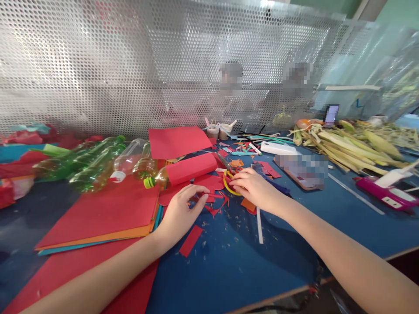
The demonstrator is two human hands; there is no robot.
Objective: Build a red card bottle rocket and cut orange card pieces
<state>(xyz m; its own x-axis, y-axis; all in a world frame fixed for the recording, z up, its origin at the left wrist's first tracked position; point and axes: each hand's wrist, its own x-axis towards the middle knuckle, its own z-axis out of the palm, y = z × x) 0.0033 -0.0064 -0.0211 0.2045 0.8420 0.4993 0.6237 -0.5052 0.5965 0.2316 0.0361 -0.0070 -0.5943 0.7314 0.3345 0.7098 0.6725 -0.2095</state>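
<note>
My right hand (253,185) has its fingers on the yellow handle of a pair of scissors (227,185), whose blades point away towards a bottle wrapped in red paper (193,168). My left hand (181,209) is curled over red paper scraps (214,209), thumb and fingertips close together. Whether a small scrap sits between those tips I cannot make out. The wrapped bottle lies on its side, its yellow-green cap (149,182) to the left. Just below my left hand lies a small red paper rectangle (191,241).
Red, orange and blue sheets (108,213) are stacked at left, with several plastic bottles (98,170) behind. A red sheet (180,141) lies farther back. To the right are a phone (299,172), dried husks (350,144), a magenta power strip (388,194) and a white strip (259,226).
</note>
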